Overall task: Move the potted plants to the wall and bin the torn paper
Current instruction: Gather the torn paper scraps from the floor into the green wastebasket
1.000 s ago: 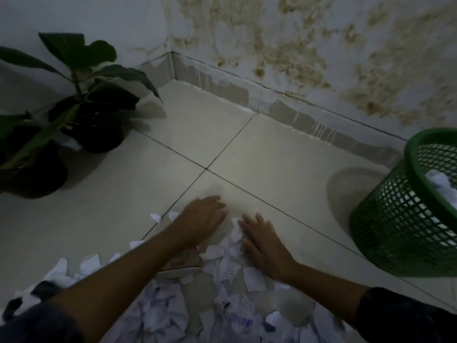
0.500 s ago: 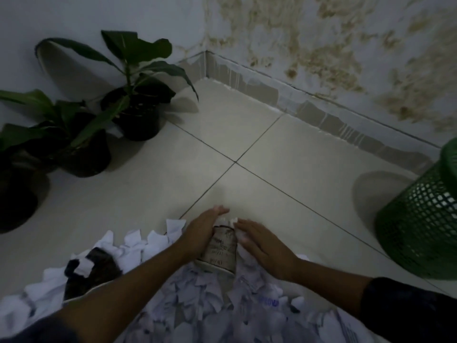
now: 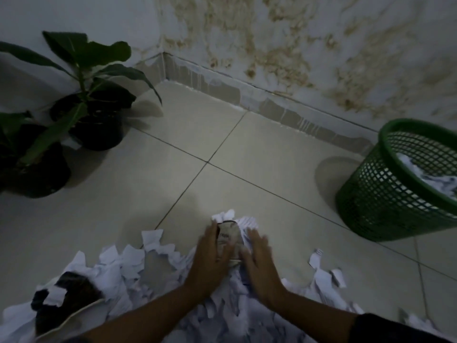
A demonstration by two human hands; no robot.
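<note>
Plants look sorted: both potted plants (image 3: 81, 120) sit over by the wall (image 3: 74, 16). Paper's the leftover job. The green bin (image 3: 400, 189) has some scraps in it, but a big heap of torn paper (image 3: 138, 271) covers the floor (image 3: 259, 164). The left hand (image 3: 210, 256) and right hand (image 3: 259, 263), fingers mostly straight, press a bunch of scraps between the palms, nothing lifted yet.

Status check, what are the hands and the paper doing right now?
Left hand and right hand open, pressing a wad of torn paper between the palms. Green bin to the right, partly filled. Bare floor between.
</note>
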